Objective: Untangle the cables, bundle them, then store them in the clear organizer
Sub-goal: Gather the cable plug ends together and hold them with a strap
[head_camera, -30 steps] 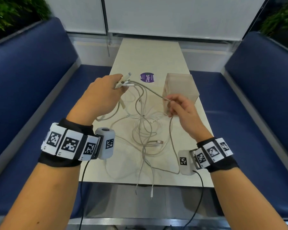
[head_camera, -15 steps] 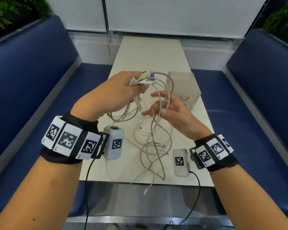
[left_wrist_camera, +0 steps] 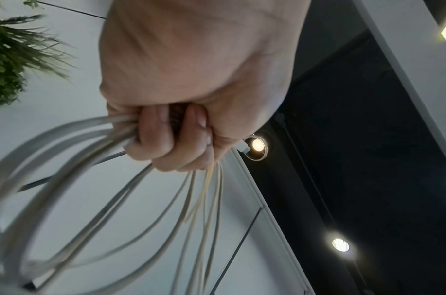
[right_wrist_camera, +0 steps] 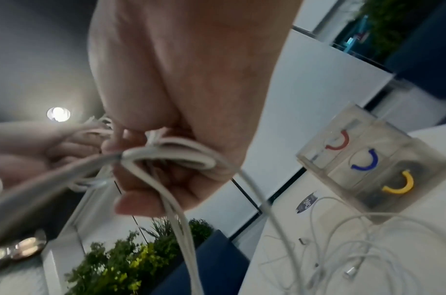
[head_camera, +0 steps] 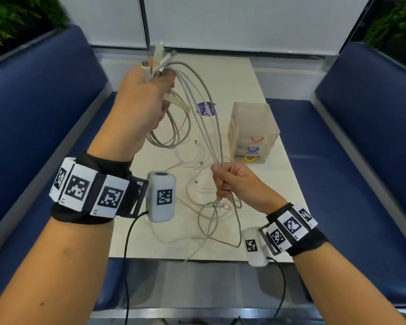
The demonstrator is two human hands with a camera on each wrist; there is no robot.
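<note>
My left hand (head_camera: 148, 95) is raised above the table and grips a bunch of white and grey cables (head_camera: 197, 95) just below their plugs (head_camera: 159, 59), which stick out of the top of the fist (left_wrist_camera: 171, 139). The strands run down to my right hand (head_camera: 230, 181), which grips them lower down (right_wrist_camera: 166, 159). Loops hang under the left hand. More cables (head_camera: 211, 207) lie tangled on the table (head_camera: 239, 76). The clear organizer (head_camera: 253, 132) stands at the right, with red, blue and yellow drawer handles (right_wrist_camera: 368, 161).
A round purple sticker (head_camera: 206, 108) lies on the tabletop behind the cables. Blue bench seats (head_camera: 352, 160) run along both sides of the narrow table. Some cable ends hang over the near table edge (head_camera: 197, 259). Plants stand in the back corners.
My left hand has lifted the cable bunch up and away. My right hand, open among the strands half a second ago, has closed round them and dropped lower toward me.
</note>
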